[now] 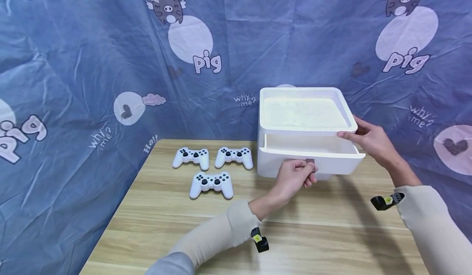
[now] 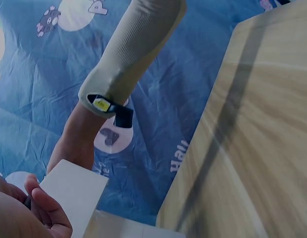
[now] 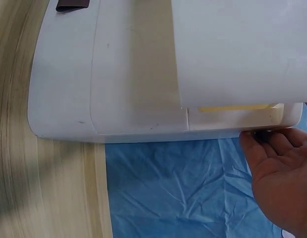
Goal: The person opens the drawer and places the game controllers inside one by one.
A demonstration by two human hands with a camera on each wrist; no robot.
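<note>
A white storage box with a shallow tray-like top stands at the right rear of the table. Its drawer is pulled partway out toward me, and the part of its inside that shows holds nothing. My left hand pinches the dark pull tab on the drawer front between thumb and fingers. At the box's right side my right hand grips the body, thumb at the front corner under the top rim. The right wrist view shows that hand against the box edge, its fingertips partly hidden.
Left of the box lie three white game controllers, two at the back and one in front. A blue printed cloth hangs behind the wooden table. Both sleeves carry small black straps.
</note>
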